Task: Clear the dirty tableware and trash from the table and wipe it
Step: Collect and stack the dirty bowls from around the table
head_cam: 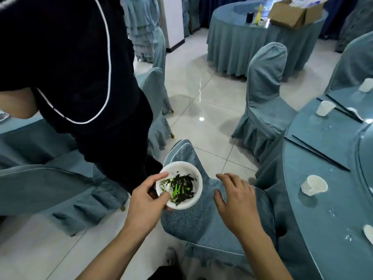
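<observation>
Left-hand grip on round white bowl

bowl wht, blk+grn bits | tablecloth blue-gry | cups wht

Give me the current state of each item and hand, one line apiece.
Bowl: dirty, held off the table.
Left hand: grips the bowl's rim.
Right hand: open, empty, over the chair back.
Near cup: tipped on its side on the table.
Far cup: also tipped over.
Chopsticks: lying on the table.
Cardboard box: open.
</observation>
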Demonstrator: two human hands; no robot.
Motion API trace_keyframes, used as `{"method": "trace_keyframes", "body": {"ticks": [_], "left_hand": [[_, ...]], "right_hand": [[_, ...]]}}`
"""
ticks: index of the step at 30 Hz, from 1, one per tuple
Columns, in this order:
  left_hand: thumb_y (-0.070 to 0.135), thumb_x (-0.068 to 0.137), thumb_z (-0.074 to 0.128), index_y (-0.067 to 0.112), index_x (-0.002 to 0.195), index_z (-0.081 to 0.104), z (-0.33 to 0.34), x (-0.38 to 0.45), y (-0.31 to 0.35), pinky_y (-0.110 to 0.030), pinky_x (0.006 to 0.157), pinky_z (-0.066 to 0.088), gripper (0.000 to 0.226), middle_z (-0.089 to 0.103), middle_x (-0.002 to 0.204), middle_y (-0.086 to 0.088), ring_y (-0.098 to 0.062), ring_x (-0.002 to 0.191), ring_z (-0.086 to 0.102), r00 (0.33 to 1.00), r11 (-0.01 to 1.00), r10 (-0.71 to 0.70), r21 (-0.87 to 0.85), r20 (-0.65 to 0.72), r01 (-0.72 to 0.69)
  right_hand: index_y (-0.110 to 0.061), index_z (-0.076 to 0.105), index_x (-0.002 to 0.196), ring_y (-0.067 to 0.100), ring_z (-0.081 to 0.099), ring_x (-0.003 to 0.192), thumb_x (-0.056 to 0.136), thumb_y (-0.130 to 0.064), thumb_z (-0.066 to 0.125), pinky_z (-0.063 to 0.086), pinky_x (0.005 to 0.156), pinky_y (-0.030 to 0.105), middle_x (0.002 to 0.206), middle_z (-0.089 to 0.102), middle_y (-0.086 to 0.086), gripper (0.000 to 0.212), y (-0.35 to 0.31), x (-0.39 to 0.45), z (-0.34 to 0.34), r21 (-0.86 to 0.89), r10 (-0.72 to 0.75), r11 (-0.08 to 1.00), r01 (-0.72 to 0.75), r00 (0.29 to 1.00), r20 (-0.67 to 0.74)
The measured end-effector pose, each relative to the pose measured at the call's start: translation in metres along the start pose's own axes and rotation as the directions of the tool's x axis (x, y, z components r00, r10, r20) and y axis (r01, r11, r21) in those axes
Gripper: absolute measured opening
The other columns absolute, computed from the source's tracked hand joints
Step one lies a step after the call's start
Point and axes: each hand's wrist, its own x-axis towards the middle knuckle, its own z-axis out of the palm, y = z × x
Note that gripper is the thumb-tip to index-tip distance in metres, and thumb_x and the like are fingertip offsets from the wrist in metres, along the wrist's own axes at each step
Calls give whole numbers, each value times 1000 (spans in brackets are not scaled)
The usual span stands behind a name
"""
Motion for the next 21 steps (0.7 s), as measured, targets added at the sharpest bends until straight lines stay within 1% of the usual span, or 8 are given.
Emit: {"method": "trace_keyframes", "body": {"ticks": [2,4,7,9,12,16,18,21], "left_hand": [[-5,83,66,37,109,74,-2,7,2,-20,49,47,50,74,87,4,-10,62,63,1000,1000,-4,1,-14,4],[-2,83,67,41,109,74,-5,15,4,-24,54,51,51,75,89,7,-15,70,69,1000,1000,-1,16,-26,1],[-1,82,69,40,110,74,-8,29,8,-39,72,62,51,75,94,14,-17,82,73,998,999,20,44,-51,-18],[-1,81,70,40,110,74,-10,38,12,-42,79,62,50,76,93,15,-19,82,72,998,999,26,43,-61,-24],[2,80,69,41,109,74,-14,56,13,-50,72,63,49,76,92,10,-30,82,73,999,1000,30,2,-44,-30],[-6,85,66,36,112,74,-27,85,17,-45,69,64,51,75,95,4,-19,81,75,1000,999,18,-47,-18,-19],[-6,86,66,33,114,74,-37,105,18,-41,68,64,49,74,103,2,-17,84,75,1000,998,19,-60,11,-19],[-7,88,65,28,118,73,-56,144,17,-28,63,62,47,73,107,-1,-16,86,74,998,997,18,-71,54,-14]], "right_hand": [[-29,53,137,21,51,122,95,-37,58,37,106,42,136,55,-4,43,-1,10,2,-6,-3,1000,3,1000,5],[-30,52,137,20,50,122,95,-38,56,38,105,41,136,54,-5,43,-3,20,4,-22,-21,1000,21,1000,11],[-31,48,139,19,47,125,97,-41,51,36,107,40,139,51,-6,43,-9,35,7,-34,-29,999,30,999,39],[-32,46,140,18,46,127,98,-42,50,35,108,40,140,49,-7,44,-15,43,8,-32,-31,999,33,998,46],[-33,46,139,18,47,126,98,-41,50,35,107,40,138,50,-7,42,-24,56,12,-37,-34,999,36,999,34],[-32,49,137,19,48,125,97,-40,52,35,106,39,137,52,-7,42,-41,78,22,-50,-4,999,5,1000,15],[-31,52,134,20,50,121,95,-38,55,37,103,40,134,54,-6,40,-52,90,30,-47,12,999,-12,1000,-5],[-28,57,129,23,55,111,92,-33,60,41,97,42,126,59,-4,37,-71,108,49,-53,66,996,-68,997,-47]]}}
